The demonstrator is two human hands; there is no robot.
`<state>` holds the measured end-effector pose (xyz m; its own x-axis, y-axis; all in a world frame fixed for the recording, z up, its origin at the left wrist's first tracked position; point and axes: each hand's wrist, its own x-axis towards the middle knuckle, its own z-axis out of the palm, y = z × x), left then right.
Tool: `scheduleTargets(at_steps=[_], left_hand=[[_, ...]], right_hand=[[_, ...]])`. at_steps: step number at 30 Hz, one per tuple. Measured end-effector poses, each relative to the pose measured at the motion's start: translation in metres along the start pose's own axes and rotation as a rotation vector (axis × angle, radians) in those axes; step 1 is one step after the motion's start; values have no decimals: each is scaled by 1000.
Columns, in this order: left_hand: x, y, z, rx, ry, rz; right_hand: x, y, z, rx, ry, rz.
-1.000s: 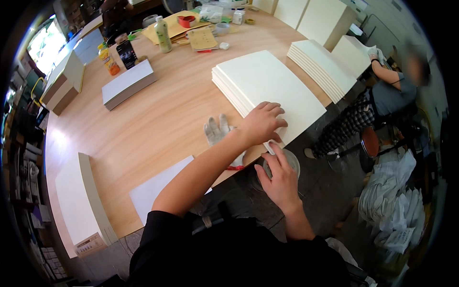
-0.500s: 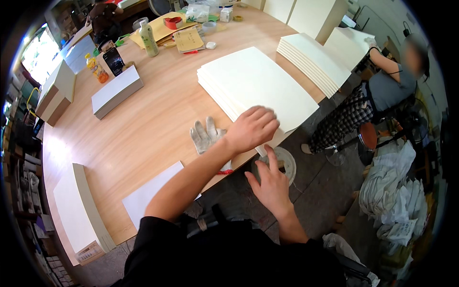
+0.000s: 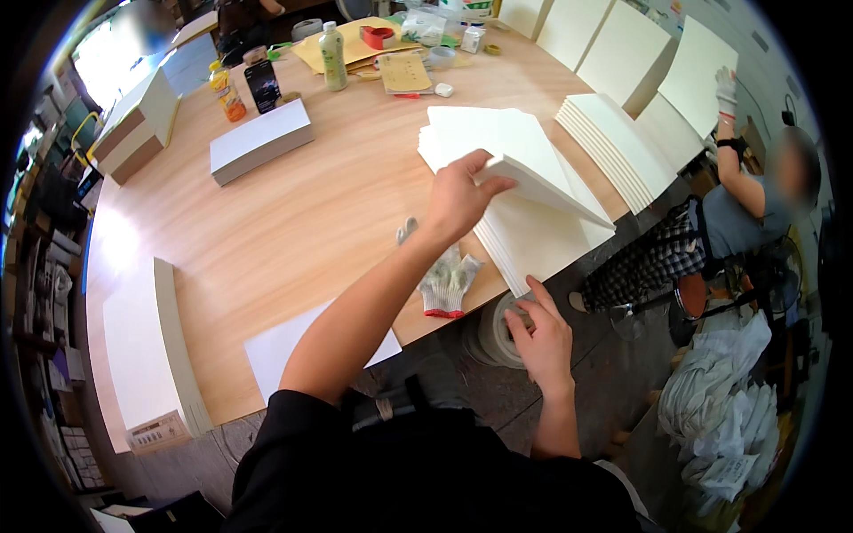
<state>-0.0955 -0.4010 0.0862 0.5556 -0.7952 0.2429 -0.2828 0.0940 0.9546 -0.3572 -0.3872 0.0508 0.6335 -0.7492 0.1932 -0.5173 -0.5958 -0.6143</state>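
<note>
A large stack of white paper sheets [image 3: 542, 244] lies at the right front of the table. My left hand [image 3: 460, 194] reaches across it, thumb and fingers pinching the raised end of a thin white bundle of sheets [image 3: 538, 188]. That bundle is tilted up off the stack, its far end still low near the stack's right corner. My right hand [image 3: 544, 338] is beside the table's front edge with fingers apart, its index fingertip close to the stack's near corner; I cannot tell whether it touches. A pale work glove [image 3: 447, 282] with a red cuff lies beneath my left forearm.
Paper stacks stand at the left front [image 3: 142, 355] and back left [image 3: 262, 138]. A single white sheet [image 3: 275, 355] lies by the front edge. A bottle [image 3: 333, 58], phone [image 3: 262, 86] and tape occupy the back. A co-worker [image 3: 751, 200] handles boards at right. A round bucket [image 3: 498, 333] sits below.
My left hand has grasped and lifted the end of a thin bundle of sheets from the stack. My right hand stays by the near corner. The view has shifted; the co-worker's arm has risen with a board.
</note>
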Motion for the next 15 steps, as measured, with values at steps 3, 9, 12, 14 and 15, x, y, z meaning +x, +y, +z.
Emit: scheduleTargets(at_steps=[3, 9, 12, 14, 15], left_hand=[[-2, -10, -22, -174, 34, 0], [-14, -33, -89, -446, 85, -30], [-31, -31, -151, -531, 121, 152], [-50, -13, -189, -519, 183, 203], [-63, 4, -206, -497, 228, 227]], right_hand=[[2, -3, -2, 85, 9, 2], [10, -2, -8, 482, 0, 241], [17, 12, -1, 571, 20, 248], [19, 24, -1, 646, 36, 261], [21, 27, 0, 673, 30, 265]])
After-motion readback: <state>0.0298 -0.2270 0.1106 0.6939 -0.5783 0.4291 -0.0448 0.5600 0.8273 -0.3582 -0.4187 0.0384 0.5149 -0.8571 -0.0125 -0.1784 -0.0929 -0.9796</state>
